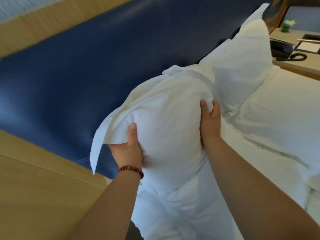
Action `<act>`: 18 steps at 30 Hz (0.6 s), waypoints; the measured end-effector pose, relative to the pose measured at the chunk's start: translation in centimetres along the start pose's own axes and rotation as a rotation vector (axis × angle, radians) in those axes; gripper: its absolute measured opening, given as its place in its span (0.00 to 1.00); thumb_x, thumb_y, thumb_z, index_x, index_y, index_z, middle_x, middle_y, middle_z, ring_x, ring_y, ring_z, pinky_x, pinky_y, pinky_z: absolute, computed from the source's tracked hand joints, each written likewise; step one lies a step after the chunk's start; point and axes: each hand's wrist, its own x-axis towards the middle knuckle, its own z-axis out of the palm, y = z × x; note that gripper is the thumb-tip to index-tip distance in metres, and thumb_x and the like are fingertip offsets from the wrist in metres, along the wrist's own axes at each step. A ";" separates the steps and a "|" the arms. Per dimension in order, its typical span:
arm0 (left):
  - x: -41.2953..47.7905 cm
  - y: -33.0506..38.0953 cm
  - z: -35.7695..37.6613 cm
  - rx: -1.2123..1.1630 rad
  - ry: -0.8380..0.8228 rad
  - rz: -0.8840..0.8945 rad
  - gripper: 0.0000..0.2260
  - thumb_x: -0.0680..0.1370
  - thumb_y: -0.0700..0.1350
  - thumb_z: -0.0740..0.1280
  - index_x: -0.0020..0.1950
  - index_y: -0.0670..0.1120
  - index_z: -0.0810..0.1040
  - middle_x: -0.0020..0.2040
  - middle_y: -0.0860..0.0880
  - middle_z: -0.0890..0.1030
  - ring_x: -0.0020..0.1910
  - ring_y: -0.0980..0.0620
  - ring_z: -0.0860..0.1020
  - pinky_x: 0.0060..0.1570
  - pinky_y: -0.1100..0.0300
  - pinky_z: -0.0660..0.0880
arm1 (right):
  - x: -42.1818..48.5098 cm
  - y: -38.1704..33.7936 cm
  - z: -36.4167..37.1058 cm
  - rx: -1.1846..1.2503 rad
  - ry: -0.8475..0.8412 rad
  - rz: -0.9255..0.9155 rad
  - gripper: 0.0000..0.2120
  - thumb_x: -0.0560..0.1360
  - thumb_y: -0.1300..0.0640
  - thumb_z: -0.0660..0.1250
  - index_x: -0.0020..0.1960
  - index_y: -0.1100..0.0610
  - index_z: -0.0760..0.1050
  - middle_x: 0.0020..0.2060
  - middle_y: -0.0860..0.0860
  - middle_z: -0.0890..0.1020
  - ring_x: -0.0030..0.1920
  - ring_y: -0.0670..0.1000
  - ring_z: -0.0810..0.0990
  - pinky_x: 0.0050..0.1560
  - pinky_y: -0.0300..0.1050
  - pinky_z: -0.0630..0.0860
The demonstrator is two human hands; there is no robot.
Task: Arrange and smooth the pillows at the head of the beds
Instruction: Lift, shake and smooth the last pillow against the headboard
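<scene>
While both hands grip it, pillow faces headboard.

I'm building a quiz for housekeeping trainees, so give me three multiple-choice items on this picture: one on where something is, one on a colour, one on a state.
1. Where is the black telephone?
A. on the bedside table at the far right
B. on the mattress
C. on the floor

2. What colour is the headboard?
A. grey
B. dark blue
C. red

3. How is the near pillow handled?
A. it lies flat, untouched
B. one hand holds it by a corner
C. the left hand and the right hand grip it from either side

Answers: 1 A, the telephone sits on the wooden top at the right edge; 2 B, the padded panel is plainly blue; 3 C, both hands dig into the white cover.
</scene>
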 end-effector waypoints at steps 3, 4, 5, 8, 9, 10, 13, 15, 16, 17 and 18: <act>-0.9 -1.4 -2.2 0.103 -0.010 0.033 0.26 0.72 0.65 0.69 0.55 0.45 0.70 0.48 0.49 0.76 0.46 0.51 0.76 0.54 0.52 0.75 | -3.9 3.0 -2.0 -0.167 0.018 -0.193 0.38 0.74 0.29 0.50 0.78 0.49 0.58 0.74 0.50 0.65 0.74 0.49 0.61 0.75 0.46 0.55; -1.9 -2.6 -2.9 0.173 -0.014 0.045 0.26 0.73 0.63 0.69 0.57 0.43 0.71 0.50 0.46 0.76 0.48 0.47 0.76 0.54 0.50 0.75 | -5.5 4.5 -2.4 -0.303 -0.010 -0.239 0.39 0.75 0.28 0.44 0.79 0.49 0.53 0.77 0.52 0.60 0.77 0.50 0.56 0.76 0.46 0.50; -3.5 -4.1 -3.5 0.241 -0.056 0.041 0.25 0.74 0.60 0.69 0.58 0.42 0.71 0.51 0.44 0.76 0.51 0.44 0.77 0.55 0.48 0.75 | -6.8 6.0 -2.5 -0.421 -0.051 -0.265 0.38 0.76 0.28 0.39 0.79 0.48 0.48 0.79 0.54 0.56 0.78 0.52 0.52 0.77 0.48 0.45; -10.0 -7.9 -4.8 0.443 -0.398 0.168 0.08 0.75 0.51 0.72 0.51 0.51 0.79 0.45 0.51 0.81 0.47 0.51 0.80 0.53 0.49 0.77 | -8.0 8.5 -1.7 -0.558 -0.149 -0.222 0.35 0.75 0.30 0.32 0.77 0.46 0.40 0.79 0.54 0.51 0.79 0.55 0.46 0.77 0.52 0.40; -11.4 -8.2 -4.5 0.563 -0.505 0.396 0.04 0.76 0.51 0.70 0.47 0.52 0.79 0.40 0.54 0.81 0.42 0.56 0.79 0.48 0.52 0.78 | -7.7 8.7 -1.2 -0.579 -0.153 -0.210 0.34 0.76 0.30 0.32 0.76 0.46 0.38 0.79 0.55 0.50 0.79 0.56 0.46 0.77 0.53 0.40; -11.9 -7.8 -3.5 0.599 -0.580 0.633 0.06 0.78 0.51 0.67 0.43 0.51 0.78 0.36 0.55 0.80 0.37 0.57 0.77 0.42 0.54 0.77 | -7.4 8.7 -0.9 -0.613 -0.159 -0.198 0.33 0.76 0.31 0.32 0.76 0.46 0.35 0.80 0.55 0.48 0.79 0.56 0.45 0.77 0.54 0.39; -10.0 -4.4 2.2 0.567 -0.623 1.248 0.10 0.79 0.43 0.60 0.56 0.47 0.80 0.49 0.47 0.83 0.50 0.49 0.77 0.54 0.51 0.73 | -6.9 9.3 -0.5 -0.774 -0.285 -0.149 0.32 0.72 0.35 0.30 0.73 0.46 0.29 0.79 0.54 0.42 0.79 0.54 0.40 0.77 0.54 0.38; -6.9 -3.0 6.0 0.797 -0.463 1.419 0.20 0.79 0.43 0.59 0.70 0.42 0.74 0.69 0.42 0.75 0.70 0.44 0.68 0.73 0.49 0.58 | -6.4 9.4 -1.4 -0.712 -0.400 -0.173 0.31 0.72 0.37 0.31 0.73 0.45 0.31 0.79 0.53 0.42 0.79 0.53 0.41 0.77 0.53 0.40; -5.4 -3.2 6.9 0.925 -0.412 1.441 0.22 0.80 0.45 0.58 0.74 0.41 0.70 0.75 0.43 0.68 0.75 0.44 0.60 0.76 0.51 0.51 | -6.1 9.4 -2.3 -0.612 -0.411 -0.187 0.30 0.74 0.36 0.34 0.74 0.43 0.34 0.80 0.51 0.45 0.79 0.52 0.42 0.78 0.51 0.41; -4.2 -3.8 7.3 1.013 -0.396 1.451 0.24 0.81 0.46 0.58 0.76 0.42 0.65 0.78 0.44 0.62 0.78 0.45 0.56 0.77 0.52 0.47 | -5.7 9.7 -3.5 -0.564 -0.386 -0.226 0.29 0.76 0.36 0.37 0.76 0.42 0.39 0.80 0.51 0.48 0.79 0.52 0.45 0.78 0.50 0.43; -3.1 -4.9 7.4 1.047 -0.373 1.458 0.25 0.81 0.47 0.58 0.78 0.43 0.62 0.79 0.45 0.59 0.79 0.45 0.53 0.77 0.52 0.46 | -5.5 10.2 -4.9 -0.604 -0.324 -0.270 0.29 0.79 0.36 0.39 0.78 0.43 0.45 0.79 0.52 0.52 0.79 0.54 0.49 0.78 0.52 0.45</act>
